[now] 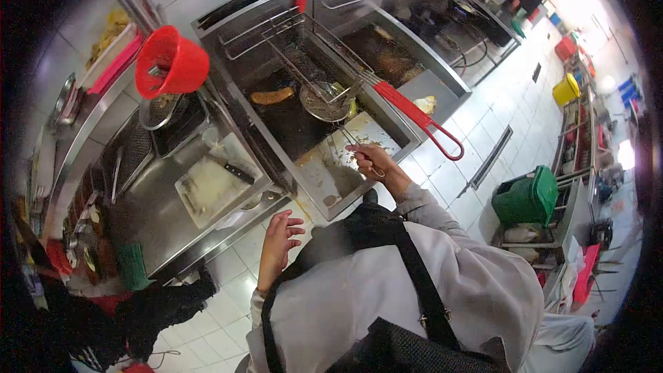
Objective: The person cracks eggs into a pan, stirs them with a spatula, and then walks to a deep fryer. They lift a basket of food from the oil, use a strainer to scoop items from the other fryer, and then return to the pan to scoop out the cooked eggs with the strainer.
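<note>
My right hand (376, 166) is closed around the thin handle of a round mesh skimmer (323, 105). The skimmer's bowl is over the dark oil of the left fryer (266, 128), under the end of a wire fry basket (297, 48). Whether the bowl holds anything is hard to make out. A long browned piece of food (272, 96) lies in the oil to its left. My left hand (280, 243) hangs in front of my body with its fingers apart, holding nothing, below the cutting board (207, 190).
A red fry-basket handle (418, 114) juts over the fryer's right side. A black-handled knife (239, 173) lies on the cutting board. On the left are a red bucket (171, 65) and a strainer (160, 112). A green bin (526, 197) stands right. Someone in dark clothing (162, 314) is lower left.
</note>
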Motion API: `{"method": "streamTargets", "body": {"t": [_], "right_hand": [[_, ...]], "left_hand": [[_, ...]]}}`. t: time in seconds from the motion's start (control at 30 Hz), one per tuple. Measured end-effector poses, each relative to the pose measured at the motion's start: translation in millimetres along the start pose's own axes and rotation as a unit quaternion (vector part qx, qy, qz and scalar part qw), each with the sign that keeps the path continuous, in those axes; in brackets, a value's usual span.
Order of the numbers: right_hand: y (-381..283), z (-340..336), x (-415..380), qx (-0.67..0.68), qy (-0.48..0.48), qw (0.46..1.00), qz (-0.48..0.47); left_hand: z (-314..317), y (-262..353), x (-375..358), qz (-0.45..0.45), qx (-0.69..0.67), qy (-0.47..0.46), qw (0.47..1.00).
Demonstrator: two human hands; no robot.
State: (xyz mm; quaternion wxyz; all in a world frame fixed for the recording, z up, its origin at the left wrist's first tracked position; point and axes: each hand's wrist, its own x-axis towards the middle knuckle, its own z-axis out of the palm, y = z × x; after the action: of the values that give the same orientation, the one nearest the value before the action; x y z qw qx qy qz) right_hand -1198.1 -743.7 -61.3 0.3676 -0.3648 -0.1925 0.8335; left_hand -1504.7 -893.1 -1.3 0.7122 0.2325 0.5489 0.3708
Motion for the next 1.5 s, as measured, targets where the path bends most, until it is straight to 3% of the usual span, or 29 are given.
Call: {"method": "streamTargets", "body": {"t": [0.07, 0.2, 0.27, 0.33, 0.37, 0.53, 0.6, 0.67, 0.7, 0.77, 0.8, 0.87, 1.03, 1.13, 1.2, 1.27, 1.33, 1.37, 1.5], "right_hand": [[-0.9, -13.9, -0.5, -0.039, -0.002, 0.999, -0.033], [-5.2, -31.1, 10.5, 0.12, 0.017, 0.992, 0.037], [-1.4, -51.2, 22.9, 0.12, 0.002, 0.991, 0.055], [3.4, -67.3, 29.5, 0.146, -0.111, 0.98, 0.079], [-0.7, -67.1, 33.8, 0.191, -0.045, 0.974, 0.114], [-30.0, -72.6, 26.7, 0.232, -0.069, 0.955, 0.17], [-40.7, -74.4, 12.8, 0.284, -0.207, 0.911, 0.216], [-60.9, -62.7, -16.8, 0.354, -0.103, 0.893, 0.259], [-73.2, -49.4, -32.8, 0.251, -0.067, 0.937, 0.232], [-66.5, -68.6, -25.1, 0.053, -0.104, 0.976, 0.185], [-67.2, -77.1, -19.7, 0.06, -0.108, 0.975, 0.185], [-73.1, -86.8, -15.5, 0.046, -0.236, 0.943, 0.229], [-97.4, -83.9, -34.4, 0.069, -0.152, 0.939, 0.3], [-117.8, -81.4, -55.6, -0.064, -0.162, 0.945, 0.276], [-132.9, -81.5, -76.0, -0.375, -0.176, 0.889, 0.196], [-106.4, -107.1, -68.6, -0.35, -0.211, 0.903, 0.133], [-110.8, -111.1, -83.5, -0.293, -0.145, 0.928, 0.18], [-110.1, -120.8, -84.2, -0.401, -0.179, 0.886, 0.146], [-128.3, -119.8, -124.2, -0.328, -0.125, 0.922, 0.163]], "left_hand": [[3.9, -0.7, 3.2, 0.001, 0.01, -0.011, 1.0], [15.1, -1.9, 6.8, 0.0, 0.007, -0.014, 1.0], [24.2, -1.8, 6.9, 0.003, 0.011, -0.003, 1.0], [35.5, -1.0, 6.7, 0.007, 0.014, 0.011, 1.0], [42.6, -0.6, 5.9, 0.017, 0.014, 0.017, 1.0], [89.2, -4.5, 9.3, 0.037, -0.013, 0.054, 0.998], [113.3, -1.6, 10.2, 0.053, -0.019, 0.065, 0.996], [137.0, -0.4, 13.4, 0.06, -0.019, 0.077, 0.995], [149.5, 2.0, 14.0, 0.064, -0.018, 0.083, 0.994], [173.3, 4.4, 17.4, 0.068, -0.009, 0.092, 0.993], [183.4, 3.6, 18.3, 0.085, -0.013, 0.101, 0.991], [203.0, 3.0, 19.4, 0.1, -0.01, 0.114, 0.988], [248.4, 3.3, 15.3, 0.138, 0.008, 0.16, 0.977], [267.3, 3.3, 7.1, 0.162, -0.047, 0.143, 0.975], [278.2, 5.8, 3.2, 0.155, -0.043, 0.149, 0.976], [283.4, 7.3, 3.6, 0.194, -0.051, 0.074, 0.977], [287.6, 11.5, 5.2, 0.207, -0.024, 0.019, 0.978], [288.9, 16.3, 7.9, 0.22, -0.007, -0.028, 0.975], [292.1, 35.2, 15.1, 0.185, 0.023, -0.065, 0.98]]}}
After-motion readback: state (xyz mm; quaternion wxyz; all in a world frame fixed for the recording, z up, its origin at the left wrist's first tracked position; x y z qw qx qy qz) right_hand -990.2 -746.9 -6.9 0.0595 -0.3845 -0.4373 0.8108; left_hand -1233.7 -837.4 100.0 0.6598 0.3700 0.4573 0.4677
